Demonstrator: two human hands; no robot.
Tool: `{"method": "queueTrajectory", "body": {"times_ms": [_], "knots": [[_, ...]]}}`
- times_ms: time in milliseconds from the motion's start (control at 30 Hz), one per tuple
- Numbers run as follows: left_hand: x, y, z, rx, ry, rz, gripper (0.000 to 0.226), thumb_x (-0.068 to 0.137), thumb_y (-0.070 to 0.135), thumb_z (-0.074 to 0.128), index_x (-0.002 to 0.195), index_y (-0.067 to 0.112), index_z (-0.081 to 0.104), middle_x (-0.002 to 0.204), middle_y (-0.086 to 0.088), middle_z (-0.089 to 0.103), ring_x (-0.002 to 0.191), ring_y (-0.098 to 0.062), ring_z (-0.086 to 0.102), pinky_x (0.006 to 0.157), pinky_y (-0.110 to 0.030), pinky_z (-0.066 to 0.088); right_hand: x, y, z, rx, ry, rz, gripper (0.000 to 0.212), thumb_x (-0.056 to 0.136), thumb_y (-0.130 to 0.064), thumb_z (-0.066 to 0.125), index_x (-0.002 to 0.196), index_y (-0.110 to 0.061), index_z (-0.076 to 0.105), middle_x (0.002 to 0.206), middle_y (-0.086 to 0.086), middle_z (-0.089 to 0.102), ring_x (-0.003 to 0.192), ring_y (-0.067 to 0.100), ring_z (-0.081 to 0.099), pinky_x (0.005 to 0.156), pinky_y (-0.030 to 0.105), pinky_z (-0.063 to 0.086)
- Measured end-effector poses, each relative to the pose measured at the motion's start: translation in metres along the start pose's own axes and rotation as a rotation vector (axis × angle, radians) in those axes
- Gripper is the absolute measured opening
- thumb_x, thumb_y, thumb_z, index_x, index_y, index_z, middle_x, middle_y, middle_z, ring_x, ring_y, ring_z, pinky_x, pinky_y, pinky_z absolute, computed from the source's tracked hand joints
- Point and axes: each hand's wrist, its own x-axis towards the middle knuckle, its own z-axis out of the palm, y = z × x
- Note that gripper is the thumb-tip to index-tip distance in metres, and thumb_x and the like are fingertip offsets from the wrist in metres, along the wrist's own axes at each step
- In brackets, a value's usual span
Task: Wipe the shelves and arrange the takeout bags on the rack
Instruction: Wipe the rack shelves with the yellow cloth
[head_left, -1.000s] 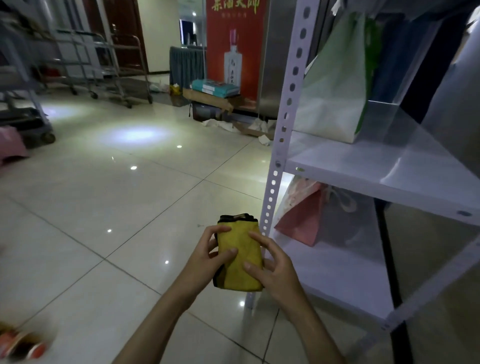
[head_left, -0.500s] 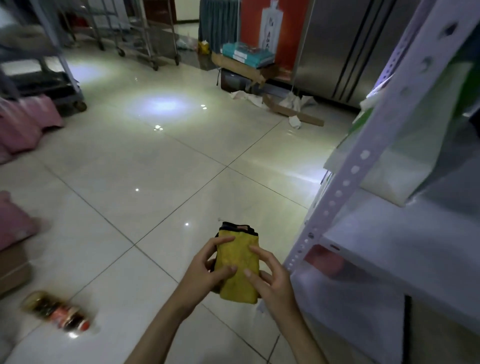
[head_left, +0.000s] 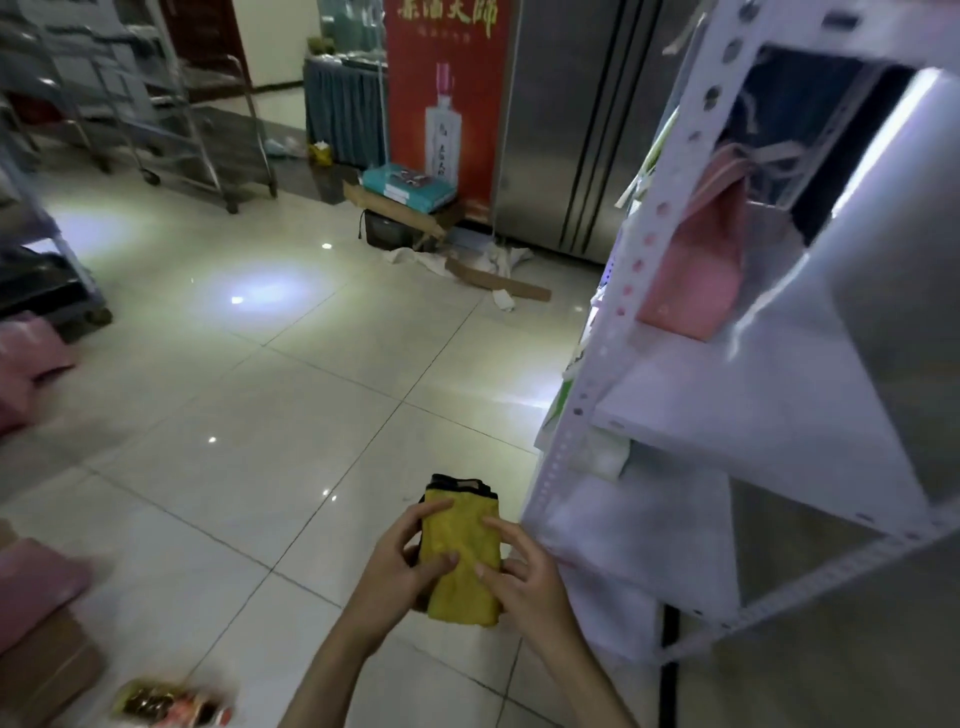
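Both hands are gripping a folded yellow microfibre cloth with a dark edge (head_left: 462, 558) in the lower middle of the frame, above the pale glossy tiled floor (head_left: 260, 415). The left hand (head_left: 389, 564) is curling round the cloth's left side, thumb lying across its face; the right hand (head_left: 524, 571) is pinching the right side, fingertips pressing on the yellow surface. Just right of the hands, a white metal rack with perforated uprights (head_left: 613, 332) is filling the right side of the frame. A pink takeout bag (head_left: 696, 275) is standing on its upper shelf, and a white and green takeout bag (head_left: 597, 452) is showing behind the upright lower down. At the lower left edge, a blurred bottle (head_left: 171, 706) is lying on the floor near a brown cardboard box (head_left: 47, 670) and pink bags (head_left: 31, 358). In the upper middle, a red poster picturing a white bottle (head_left: 441, 104) is standing beside a stainless steel cabinet (head_left: 571, 119).
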Motion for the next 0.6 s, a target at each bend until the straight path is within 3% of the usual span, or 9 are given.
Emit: {"method": "queueTrajectory", "body": {"times_ms": [133, 233, 467, 600], "knots": [[-0.029, 0.070, 0.015, 0.051, -0.091, 0.030, 0.051, 0.091, 0.009, 0.077, 0.126, 0.044, 0.064, 0.122, 0.020, 0.070, 0.104, -0.012, 0.072, 0.077, -0.033, 0.063, -0.044, -0.069, -0.009, 0.021, 0.099, -0.014, 0.046, 0.085, -0.014, 0.080, 0.115, -0.047, 0.070, 0.120, -0.021, 0.070, 0.106, 0.010, 0.072, 0.077, 0.031, 0.062], [-0.040, 0.106, 0.032, 0.112, -0.147, 0.063, 0.051, 0.091, 0.009, 0.076, 0.126, 0.044, 0.063, 0.120, 0.021, 0.069, 0.103, -0.009, 0.071, 0.081, -0.033, 0.062, -0.070, -0.101, -0.019, 0.029, 0.169, -0.019, 0.045, 0.087, -0.011, 0.078, 0.116, -0.044, 0.070, 0.117, -0.014, 0.074, 0.106, 0.009, 0.072, 0.076, 0.026, 0.060], [-0.042, 0.155, 0.091, 0.185, -0.250, 0.167, 0.050, 0.092, 0.008, 0.074, 0.129, 0.040, 0.064, 0.112, 0.019, 0.072, 0.094, -0.005, 0.071, 0.067, -0.027, 0.060, -0.096, -0.139, -0.068, 0.015, 0.356, -0.059, 0.045, 0.089, -0.005, 0.076, 0.124, -0.033, 0.068, 0.126, -0.002, 0.070, 0.104, 0.020, 0.073, 0.084, 0.050, 0.063], [-0.027, 0.175, 0.135, 0.194, -0.272, 0.214, 0.048, 0.091, 0.003, 0.074, 0.130, 0.030, 0.064, 0.120, 0.009, 0.071, 0.091, 0.000, 0.071, 0.071, -0.022, 0.058, -0.095, -0.155, -0.104, -0.033, 0.423, -0.098, 0.046, 0.091, -0.013, 0.076, 0.127, -0.040, 0.065, 0.129, -0.004, 0.069, 0.106, 0.019, 0.072, 0.085, 0.049, 0.063]]}}
